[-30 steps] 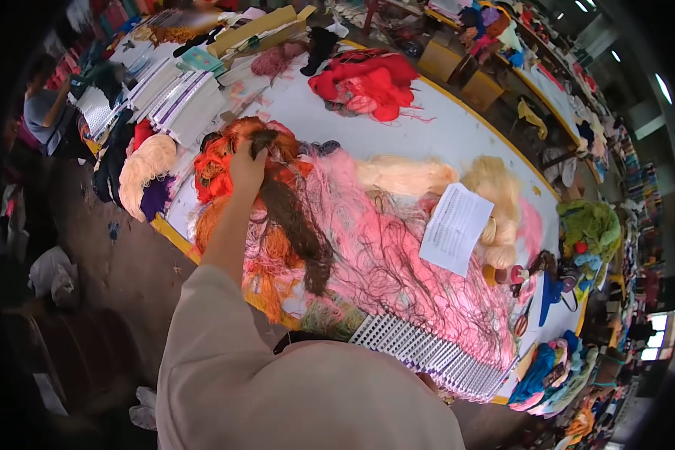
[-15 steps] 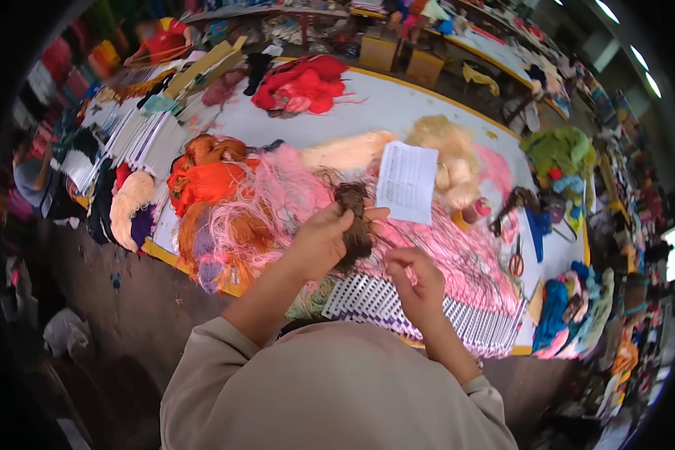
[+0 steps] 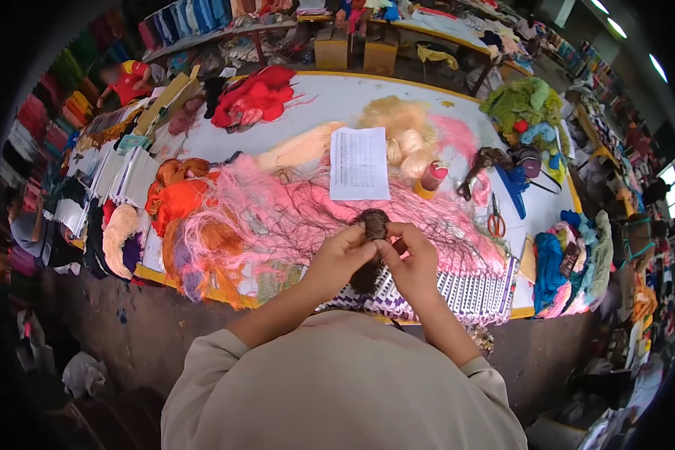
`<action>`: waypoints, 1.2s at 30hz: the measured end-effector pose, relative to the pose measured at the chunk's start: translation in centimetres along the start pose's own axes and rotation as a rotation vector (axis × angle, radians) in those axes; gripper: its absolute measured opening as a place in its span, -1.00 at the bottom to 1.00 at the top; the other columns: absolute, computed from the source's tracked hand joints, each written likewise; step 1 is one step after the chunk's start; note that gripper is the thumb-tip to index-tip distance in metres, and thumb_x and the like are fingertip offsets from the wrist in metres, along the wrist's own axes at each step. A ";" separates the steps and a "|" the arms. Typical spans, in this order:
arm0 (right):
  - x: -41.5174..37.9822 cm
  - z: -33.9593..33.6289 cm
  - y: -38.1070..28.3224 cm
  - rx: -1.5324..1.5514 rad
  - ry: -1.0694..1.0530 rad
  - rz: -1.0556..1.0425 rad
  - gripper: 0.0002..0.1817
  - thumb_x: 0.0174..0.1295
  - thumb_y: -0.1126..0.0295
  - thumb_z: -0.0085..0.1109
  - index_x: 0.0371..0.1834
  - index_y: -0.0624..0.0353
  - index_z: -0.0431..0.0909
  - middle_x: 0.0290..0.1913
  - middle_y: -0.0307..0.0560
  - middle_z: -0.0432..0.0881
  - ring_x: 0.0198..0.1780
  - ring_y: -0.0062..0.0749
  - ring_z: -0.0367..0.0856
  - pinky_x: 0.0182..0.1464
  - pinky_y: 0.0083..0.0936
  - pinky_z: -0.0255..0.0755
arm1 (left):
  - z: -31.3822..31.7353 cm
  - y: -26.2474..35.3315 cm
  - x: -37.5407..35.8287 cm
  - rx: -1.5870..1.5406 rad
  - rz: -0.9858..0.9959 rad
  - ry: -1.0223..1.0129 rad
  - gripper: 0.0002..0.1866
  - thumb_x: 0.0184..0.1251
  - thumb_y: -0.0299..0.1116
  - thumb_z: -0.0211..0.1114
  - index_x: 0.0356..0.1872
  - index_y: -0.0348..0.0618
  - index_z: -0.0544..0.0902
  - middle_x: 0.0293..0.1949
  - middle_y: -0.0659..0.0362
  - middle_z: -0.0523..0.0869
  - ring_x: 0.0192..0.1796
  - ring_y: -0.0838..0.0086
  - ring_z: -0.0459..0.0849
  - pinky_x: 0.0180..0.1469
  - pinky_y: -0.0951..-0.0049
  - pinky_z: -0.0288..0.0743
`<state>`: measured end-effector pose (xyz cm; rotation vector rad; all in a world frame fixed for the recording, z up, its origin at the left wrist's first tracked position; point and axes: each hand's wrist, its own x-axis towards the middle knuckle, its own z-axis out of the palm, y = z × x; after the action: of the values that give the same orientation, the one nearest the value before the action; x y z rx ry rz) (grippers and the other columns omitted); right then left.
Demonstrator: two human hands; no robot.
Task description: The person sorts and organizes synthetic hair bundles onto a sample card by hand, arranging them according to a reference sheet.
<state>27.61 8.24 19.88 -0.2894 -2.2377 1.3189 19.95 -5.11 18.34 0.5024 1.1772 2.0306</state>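
Note:
My left hand [image 3: 339, 259] grips a small bundle of dark brown yarn [image 3: 373, 220] in front of my body. The thumb and fingers of my right hand [image 3: 410, 261] pinch at the same bundle from the other side, so both hands meet on it. Its middle is partly covered by my fingers. Beneath lies a spread of pink yarn [image 3: 300, 202] with brown strands across it. Along the near table edge runs a row of white cards with purple stripes [image 3: 469, 296], the yarn ends reaching onto them.
A printed sheet [image 3: 358, 163] lies on the yarn, with a thread cone [image 3: 433, 177] to its right. Scissors [image 3: 496, 219] rest farther right. Orange yarn [image 3: 174, 196], red yarn [image 3: 255, 97] and green yarn [image 3: 523, 109] are heaped around the table. A person in red [image 3: 130, 81] is at the far left.
My right hand has come in from the right to the brown bundle, which both hands now hold nearer my body. The camera view has shifted, so the table appears farther left.

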 end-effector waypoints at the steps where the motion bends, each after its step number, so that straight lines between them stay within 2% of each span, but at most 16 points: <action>1: 0.0 -0.1 0.6 0.001 0.002 0.000 -0.74 0.11 0.49 0.35 -0.14 0.26 0.55 -0.37 -0.04 0.60 -0.42 -0.30 0.63 -0.34 -0.49 0.52 | 0.3 0.1 -0.2 0.094 0.037 -0.010 -0.71 0.39 -0.57 0.12 0.10 -0.34 0.52 -0.05 0.16 0.64 0.05 0.56 0.58 0.12 0.53 0.45; 3: 0.2 -0.5 1.4 -0.097 0.016 -0.166 -0.80 0.12 0.55 0.32 -0.18 0.28 0.57 -0.42 -0.14 0.59 -0.44 -0.55 0.56 -0.38 -0.60 0.45 | -0.6 -0.5 0.1 0.170 0.035 -0.006 -0.67 0.34 -0.59 0.15 0.12 -0.34 0.50 -0.10 0.16 0.67 0.03 0.56 0.60 0.08 0.52 0.47; 5: 0.4 -1.1 1.5 -0.078 -0.043 -0.099 -0.89 0.20 0.52 0.26 -0.23 0.28 0.58 -0.45 -0.18 0.58 -0.43 -0.58 0.54 -0.37 -0.63 0.44 | -1.5 -0.6 0.4 0.395 0.057 0.038 -0.65 0.34 -0.53 0.20 0.14 -0.34 0.49 -0.16 0.16 0.69 -0.04 0.53 0.64 0.04 0.51 0.50; 9: 2.4 -2.1 2.6 0.932 -0.291 0.465 -0.87 0.40 0.35 0.06 -0.26 0.15 0.52 -0.49 -0.30 0.48 -0.57 -0.65 0.32 -0.49 -0.70 0.22 | -3.6 -0.1 1.1 0.556 0.006 0.047 -0.65 0.34 -0.49 0.21 0.13 -0.33 0.50 -0.23 0.17 0.71 -0.16 0.55 0.66 -0.08 0.54 0.52; 11: 3.9 -2.0 3.6 1.346 -0.198 0.628 -0.85 0.46 0.30 -0.04 -0.23 0.11 0.46 -0.48 -0.31 0.43 -0.58 -0.67 0.24 -0.48 -0.73 0.16 | -4.1 1.2 1.3 0.274 -0.216 -0.142 -0.67 0.35 -0.46 0.19 0.11 -0.32 0.52 -0.24 0.16 0.71 -0.24 0.60 0.64 -0.19 0.60 0.48; 14: 4.7 -0.7 5.3 1.132 0.104 0.706 -0.87 0.43 0.32 0.03 -0.25 0.11 0.46 -0.47 -0.31 0.46 -0.55 -0.68 0.27 -0.47 -0.74 0.17 | -5.4 1.6 1.5 0.210 -0.288 -0.169 -0.67 0.41 -0.44 0.13 0.13 -0.36 0.47 -0.15 0.18 0.69 -0.21 0.63 0.61 -0.14 0.58 0.49; 15: 4.5 -0.1 5.5 0.748 0.122 0.591 -0.93 0.38 0.40 0.07 -0.25 0.12 0.46 -0.43 -0.33 0.47 -0.47 -0.71 0.31 -0.42 -0.74 0.20 | -5.8 1.4 1.6 0.204 -0.285 -0.165 -0.67 0.41 -0.44 0.13 0.13 -0.36 0.47 -0.15 0.18 0.69 -0.21 0.63 0.61 -0.14 0.58 0.49; 18: 2.8 1.6 3.1 0.432 -0.071 0.265 -0.93 0.28 0.52 0.17 -0.25 0.16 0.46 -0.39 -0.39 0.45 -0.42 -0.75 0.33 -0.36 -0.76 0.24 | -6.5 0.1 1.2 0.293 -0.165 -0.069 -0.61 0.39 -0.47 0.14 0.20 -0.38 0.44 -0.11 0.14 0.70 -0.16 0.58 0.64 -0.07 0.57 0.49; 21: 1.7 3.6 0.2 -0.224 -0.096 -0.070 -0.83 0.17 0.55 0.27 -0.25 0.23 0.45 -0.39 -0.18 0.49 -0.43 -0.51 0.51 -0.41 -0.61 0.38 | -4.9 0.9 0.5 0.618 0.044 0.034 -0.54 0.34 -0.51 0.18 0.25 -0.38 0.39 -0.05 0.06 0.71 -0.01 0.47 0.68 0.04 0.52 0.49; 22: 1.6 3.9 0.0 -0.231 -0.076 -0.078 -0.84 0.18 0.55 0.25 -0.25 0.25 0.44 -0.39 -0.07 0.48 -0.45 -0.39 0.53 -0.44 -0.55 0.41 | -4.9 0.9 0.3 0.615 0.045 0.028 -0.54 0.34 -0.51 0.18 0.25 -0.38 0.39 -0.05 0.06 0.71 -0.01 0.47 0.68 0.04 0.52 0.49; 25: 1.7 4.1 2.1 -0.209 -0.060 -0.183 -0.84 0.20 0.56 0.23 -0.24 0.26 0.43 -0.39 -0.12 0.50 -0.46 -0.45 0.53 -0.42 -0.56 0.41 | -5.2 0.6 -0.2 0.759 0.075 0.062 -0.51 0.29 -0.50 0.24 0.24 -0.32 0.40 -0.09 0.03 0.73 -0.04 0.47 0.69 0.01 0.50 0.51; 26: 1.7 4.0 2.3 -0.037 -0.107 -0.071 -0.89 0.25 0.50 0.19 -0.24 0.20 0.44 -0.38 -0.09 0.51 -0.48 -0.39 0.53 -0.44 -0.47 0.41 | -5.4 0.5 -0.3 0.757 0.090 0.071 -0.51 0.26 -0.49 0.26 0.23 -0.30 0.41 -0.11 0.02 0.73 -0.06 0.47 0.70 0.00 0.49 0.51; 28: 1.6 3.0 2.2 0.374 -0.240 0.411 -0.95 0.37 0.46 0.07 -0.26 0.15 0.44 -0.39 -0.17 0.54 -0.50 -0.55 0.48 -0.44 -0.59 0.37 | -5.8 0.7 -0.7 0.753 0.105 0.087 -0.50 0.23 -0.49 0.29 0.22 -0.28 0.42 -0.13 0.00 0.74 -0.09 0.47 0.71 -0.02 0.48 0.52; 32: 3.0 0.8 2.7 1.159 -0.194 0.711 -0.94 0.42 0.41 0.00 -0.24 0.08 0.43 -0.42 -0.24 0.49 -0.58 -0.64 0.25 -0.49 -0.70 0.20 | -5.9 1.2 -1.5 0.727 0.023 0.052 -0.55 0.26 -0.50 0.28 0.17 -0.29 0.43 -0.11 0.05 0.73 -0.08 0.48 0.68 -0.04 0.50 0.51; 34: 3.1 0.6 3.6 1.201 0.010 0.759 -0.94 0.41 0.43 0.00 -0.26 0.09 0.42 -0.43 -0.26 0.47 -0.57 -0.63 0.24 -0.49 -0.70 0.19 | -6.4 0.4 -1.7 0.670 0.018 0.041 -0.58 0.27 -0.50 0.27 0.15 -0.28 0.43 -0.10 0.07 0.72 -0.07 0.49 0.67 -0.04 0.51 0.50; 36: 2.1 1.1 3.9 0.771 0.021 0.556 -0.97 0.38 0.46 0.02 -0.25 0.08 0.42 -0.39 -0.30 0.47 -0.51 -0.70 0.28 -0.47 -0.72 0.21 | -6.7 0.1 -1.8 0.591 -0.037 0.016 -0.66 0.31 -0.53 0.23 0.09 -0.27 0.43 -0.07 0.14 0.68 -0.04 0.51 0.63 -0.01 0.52 0.48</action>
<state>24.99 10.29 16.80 -0.6451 -1.5024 2.3235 16.86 -10.34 15.05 0.7365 1.7866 1.6346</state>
